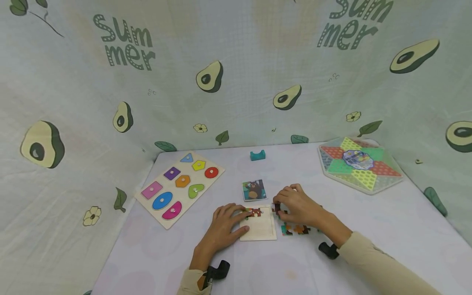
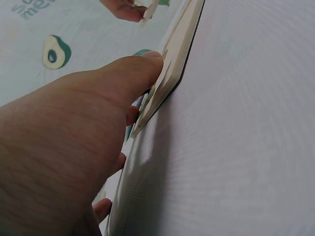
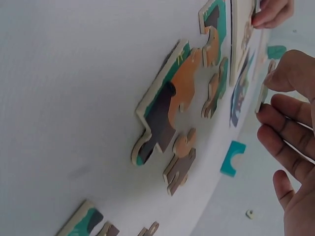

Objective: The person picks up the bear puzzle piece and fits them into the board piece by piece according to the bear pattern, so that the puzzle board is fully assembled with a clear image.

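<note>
Puzzle tray [image 1: 259,231] lies mid-table, left hand [image 1: 225,227] resting flat on its left edge; right hand [image 1: 296,207] pinches one puzzle piece [image 1: 277,209] at its right edge. "Summer" is printed twice on the backdrop [image 1: 236,82]. Left wrist: thumb [image 2: 123,78] presses the tray's edge. Right wrist: two loose pieces [image 3: 167,105] lie nearby on open tablecloth.

Puzzle tray [image 1: 260,230]: pale wooden square frame, flat on the white table, mostly unfilled, with a few brown/red pieces [image 1: 254,212] seated along its top edge; left hand [image 1: 225,227] rests flat on its left side, thumb on the tray face. Right hand [image 1: 299,206] pinches a dark piece [image 1: 277,209] just off the tray's top right corner. Loose pieces [image 1: 295,229], orange, teal and brown, lie face up just right of the tray, some interlocked.
</note>
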### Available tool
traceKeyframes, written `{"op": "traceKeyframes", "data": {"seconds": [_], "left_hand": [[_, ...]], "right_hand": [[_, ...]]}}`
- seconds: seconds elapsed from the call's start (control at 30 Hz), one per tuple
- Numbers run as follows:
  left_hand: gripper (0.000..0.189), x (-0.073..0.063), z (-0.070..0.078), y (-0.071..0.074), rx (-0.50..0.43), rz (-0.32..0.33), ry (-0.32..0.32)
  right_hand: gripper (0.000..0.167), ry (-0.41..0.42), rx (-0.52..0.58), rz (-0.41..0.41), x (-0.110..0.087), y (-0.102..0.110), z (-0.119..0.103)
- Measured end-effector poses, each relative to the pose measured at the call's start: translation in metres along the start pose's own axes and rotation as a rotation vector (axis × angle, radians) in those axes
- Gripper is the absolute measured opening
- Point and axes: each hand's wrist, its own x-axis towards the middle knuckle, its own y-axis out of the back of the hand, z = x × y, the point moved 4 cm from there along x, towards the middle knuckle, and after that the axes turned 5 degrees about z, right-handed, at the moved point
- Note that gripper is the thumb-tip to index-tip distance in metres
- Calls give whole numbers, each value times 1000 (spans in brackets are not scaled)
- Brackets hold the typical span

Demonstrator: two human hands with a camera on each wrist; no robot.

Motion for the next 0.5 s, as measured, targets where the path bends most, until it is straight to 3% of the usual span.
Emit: {"op": "traceKeyframes", "data": {"seconds": [0.5], "left_hand": [[45,0,-2,-3,20,3,-9]], "right_hand": [[27,20,-13,-23,6,-10,-7]]}}
